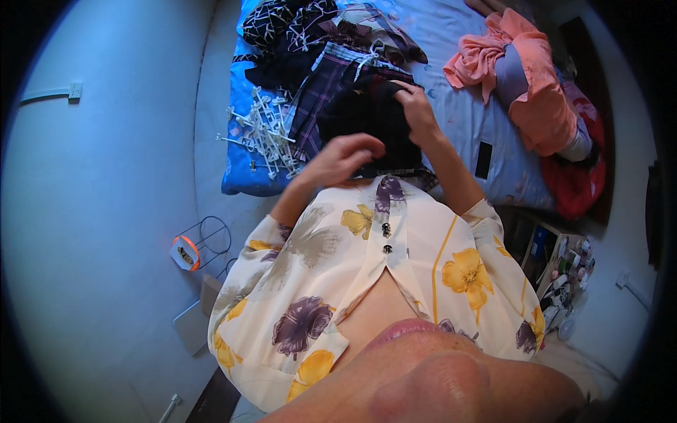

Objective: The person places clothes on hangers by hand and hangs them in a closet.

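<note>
A dark black garment (365,116) lies bunched in front of me on the bed, close to my waist. My right hand (418,108) grips its upper right edge between thumb and fingers. Over the garment's lower left part is my left hand (349,156), slightly blurred, its fingers bent and apart from the thumb with nothing seen between them. Beneath and beyond the black garment spreads a dark plaid garment (309,103) with a light waistband and white drawstring. White plastic clip hangers (267,132) are heaped to the left of it.
More dark patterned clothes (275,26) are piled at the bed's (439,31) far left. A person in a coral garment (539,111) lies on the right side, near a black phone (483,160). A cluttered shelf unit (545,254) stands right; a wire stand (211,243) is on the left.
</note>
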### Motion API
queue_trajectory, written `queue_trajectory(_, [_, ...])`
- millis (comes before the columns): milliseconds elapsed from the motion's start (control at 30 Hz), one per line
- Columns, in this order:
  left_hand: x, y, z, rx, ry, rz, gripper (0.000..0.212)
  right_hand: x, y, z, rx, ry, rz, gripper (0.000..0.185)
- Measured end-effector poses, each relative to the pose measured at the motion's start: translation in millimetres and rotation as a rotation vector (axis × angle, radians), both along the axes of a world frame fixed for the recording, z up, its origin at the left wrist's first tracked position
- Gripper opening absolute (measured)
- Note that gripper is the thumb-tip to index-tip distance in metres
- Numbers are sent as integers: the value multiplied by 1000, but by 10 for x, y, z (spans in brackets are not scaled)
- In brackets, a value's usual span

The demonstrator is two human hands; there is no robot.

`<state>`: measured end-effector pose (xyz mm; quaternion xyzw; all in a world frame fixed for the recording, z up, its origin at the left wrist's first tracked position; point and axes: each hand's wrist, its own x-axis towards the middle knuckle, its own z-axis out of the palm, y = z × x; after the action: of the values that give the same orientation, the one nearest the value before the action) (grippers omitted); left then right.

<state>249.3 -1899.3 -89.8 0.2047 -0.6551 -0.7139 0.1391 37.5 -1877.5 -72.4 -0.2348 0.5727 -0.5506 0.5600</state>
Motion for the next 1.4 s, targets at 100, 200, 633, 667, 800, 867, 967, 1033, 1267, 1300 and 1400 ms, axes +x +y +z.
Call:
queue_trajectory(100, [-182,30,-968,-308,-244,87,24,452,109,574,-333,339,359,21])
queue_trajectory(200, [-38,-129,-1261,4,-121,471,24,842,324,538,-400,235,586,17])
queue_trajectory(633, [-31,225,-1061,910,167,327,24,779,372,26,-322,850,196,33])
queue_trajectory(667, [81,225,-1026,868,153,376,24,849,419,-4,-275,878,318,31])
queue_trajectory(800, [237,-82,-883,646,206,614,24,845,448,-48,-266,850,519,28])
queue_trajectory(867, [337,-295,-613,550,348,741,24,813,432,37,-220,689,623,38])
queue_trajectory(967, [462,-529,-218,466,548,831,24,906,422,354,-217,297,758,44])
queue_trajectory(1033, [421,-615,-187,444,537,820,24,920,356,570,-278,184,771,44])
queue_trajectory(1267, [163,-151,-935,935,177,474,25,1016,343,696,-306,-128,804,36])
queue_trajectory(1300, [29,-55,-1000,1080,163,389,25,954,385,650,-307,-161,792,37])
queue_trajectory(1400, [-81,118,-1157,1427,147,282,25,822,404,518,-329,-101,621,35])
